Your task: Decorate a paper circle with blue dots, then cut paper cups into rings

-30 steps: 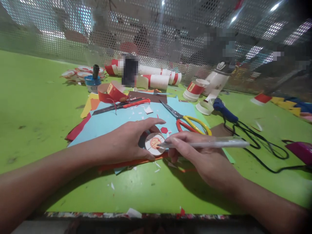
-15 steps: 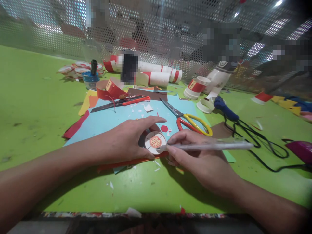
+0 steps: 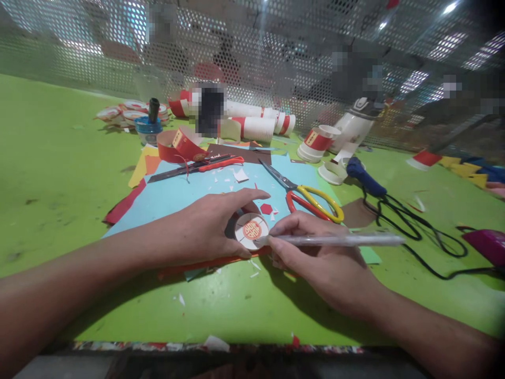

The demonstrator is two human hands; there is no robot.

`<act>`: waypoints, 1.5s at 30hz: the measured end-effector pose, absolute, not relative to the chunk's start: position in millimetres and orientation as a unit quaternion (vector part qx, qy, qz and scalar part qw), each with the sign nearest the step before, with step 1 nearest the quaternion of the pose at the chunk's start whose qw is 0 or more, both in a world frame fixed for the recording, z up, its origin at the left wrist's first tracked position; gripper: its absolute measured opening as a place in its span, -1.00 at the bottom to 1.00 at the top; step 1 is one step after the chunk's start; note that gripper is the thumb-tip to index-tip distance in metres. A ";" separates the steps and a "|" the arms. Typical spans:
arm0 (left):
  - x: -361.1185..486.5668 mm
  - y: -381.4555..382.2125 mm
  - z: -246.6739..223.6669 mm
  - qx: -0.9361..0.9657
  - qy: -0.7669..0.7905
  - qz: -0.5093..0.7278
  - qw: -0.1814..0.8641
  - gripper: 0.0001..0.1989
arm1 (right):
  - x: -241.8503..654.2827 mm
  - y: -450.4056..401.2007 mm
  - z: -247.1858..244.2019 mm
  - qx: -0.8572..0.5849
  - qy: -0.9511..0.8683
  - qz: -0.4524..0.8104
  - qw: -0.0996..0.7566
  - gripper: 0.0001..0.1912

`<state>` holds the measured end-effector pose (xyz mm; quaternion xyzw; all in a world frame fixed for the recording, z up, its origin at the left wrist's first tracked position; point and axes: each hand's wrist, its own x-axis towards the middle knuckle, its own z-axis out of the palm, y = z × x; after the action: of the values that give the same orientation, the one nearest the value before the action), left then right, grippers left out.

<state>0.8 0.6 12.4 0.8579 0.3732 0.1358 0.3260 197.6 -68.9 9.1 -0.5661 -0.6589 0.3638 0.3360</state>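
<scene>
A round white paper piece (image 3: 246, 242), perhaps a paper cup's base, has an orange-red emblem in its middle and thin dark lines running outward. My left hand (image 3: 211, 223) grips it by the edge between thumb and fingers. In my right hand (image 3: 321, 255) is a slim clear pen (image 3: 347, 240), pinched near its tip, which meets the disc's lower right part. Just beyond the disc lie a small red paper hexagon (image 3: 266, 209) and white scraps. Scissors (image 3: 290, 185) with one yellow and one red handle rest behind my right hand.
Light blue paper (image 3: 173, 192) lies under a red-handled tool (image 3: 221, 163). A red paper ring (image 3: 168, 147), a blue-lidded jar (image 3: 148, 129) and paper cups (image 3: 319, 142) stand farther back. On the right are a blue corded tool (image 3: 366, 176) and its black cable.
The pen's back end has shifted slightly left and down, while its tip stays at the disc. My left hand keeps its hold; the whole view has moved very slightly.
</scene>
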 end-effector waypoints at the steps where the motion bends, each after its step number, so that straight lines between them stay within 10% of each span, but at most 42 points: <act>1: 0.5 0.6 12.0 0.858 0.374 0.135 0.325 -0.19 | 197.5 -68.9 9.1 -0.568 -0.658 0.364 0.335 -0.94; 45: 2.1 0.0 13.1 0.868 0.356 0.140 0.318 -0.25 | 196.8 -70.9 7.2 -0.564 -0.664 0.368 0.325 -0.90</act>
<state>2.1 0.0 13.1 0.8677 0.3558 0.1401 0.3175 196.8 -70.9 7.2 -0.5640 -0.6637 0.3683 0.3252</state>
